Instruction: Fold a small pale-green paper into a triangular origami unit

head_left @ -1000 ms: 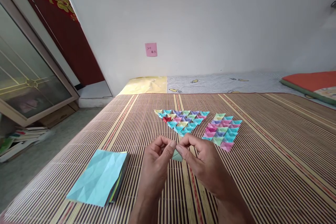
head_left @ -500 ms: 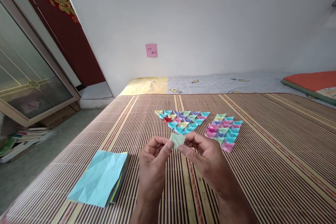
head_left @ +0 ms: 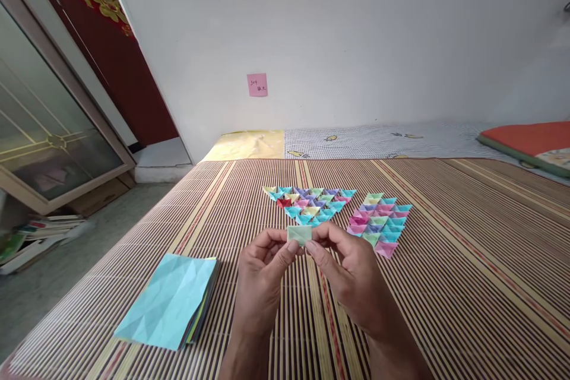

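Between my two hands is a small folded piece of pale green paper, roughly rectangular, with diagonal creases across its face. My left hand pinches its left side, thumb in front at the lower edge. On the other side my right hand grips it the same way, thumb at the lower right corner. Just beyond my fingers lie folded paper pieces in many colours, one triangular group and a slanted group to its right. A stack of creased paper sheets, light blue on top, lies left of my left hand.
A striped bamboo mat covers the surface under my hands. Behind it run a checked cloth and a yellow cloth against the wall. A pink note is on the wall. Folded orange bedding lies at far right.
The pale green paper has turned from tilted to nearly level, and my thumbs have drawn closer together along its lower edge. The paper groups and the stack have stayed put.
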### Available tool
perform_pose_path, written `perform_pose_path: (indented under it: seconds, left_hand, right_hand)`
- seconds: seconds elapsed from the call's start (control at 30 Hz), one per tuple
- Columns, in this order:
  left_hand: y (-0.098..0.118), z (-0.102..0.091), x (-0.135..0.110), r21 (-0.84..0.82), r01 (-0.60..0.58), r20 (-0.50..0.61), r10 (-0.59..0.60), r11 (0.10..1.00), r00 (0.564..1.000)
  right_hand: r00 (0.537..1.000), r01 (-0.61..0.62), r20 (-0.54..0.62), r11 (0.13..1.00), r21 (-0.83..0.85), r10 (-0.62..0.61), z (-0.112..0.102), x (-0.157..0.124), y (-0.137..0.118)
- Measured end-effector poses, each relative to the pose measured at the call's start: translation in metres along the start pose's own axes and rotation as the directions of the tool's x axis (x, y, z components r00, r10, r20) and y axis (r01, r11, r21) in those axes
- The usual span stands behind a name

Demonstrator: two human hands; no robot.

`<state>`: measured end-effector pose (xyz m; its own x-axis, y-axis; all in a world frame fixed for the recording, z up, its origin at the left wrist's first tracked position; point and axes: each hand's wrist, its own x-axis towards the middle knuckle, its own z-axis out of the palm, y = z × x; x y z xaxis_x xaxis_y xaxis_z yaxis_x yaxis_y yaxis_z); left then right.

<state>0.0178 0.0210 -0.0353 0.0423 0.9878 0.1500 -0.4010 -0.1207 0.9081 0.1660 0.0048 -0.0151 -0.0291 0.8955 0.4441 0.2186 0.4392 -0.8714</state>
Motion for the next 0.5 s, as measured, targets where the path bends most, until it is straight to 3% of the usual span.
perform_pose_path:
  seconds: [0.17,0.33,0.5]
  left_hand:
    - [-0.001,0.0,-0.001,0.028,-0.026,0.029,0.025,0.999,0.999]
    - [0.011,0.005,-0.009,0.205,-0.096,-0.021,0.103,0.974,0.994]
    - [0.019,0.005,-0.013,0.291,-0.164,0.016,0.167,0.942,0.986]
  right_hand:
    - [1.0,0.016,-0.012,0.999,0.044,-0.016,0.005,0.0,0.0]
    - [0.947,0.21,-0.207,0.961,-0.179,-0.245,0.008,0.001,0.003]
    - [0.882,0.326,-0.216,0.874,-0.359,-0.418,0.009,0.0,0.005]
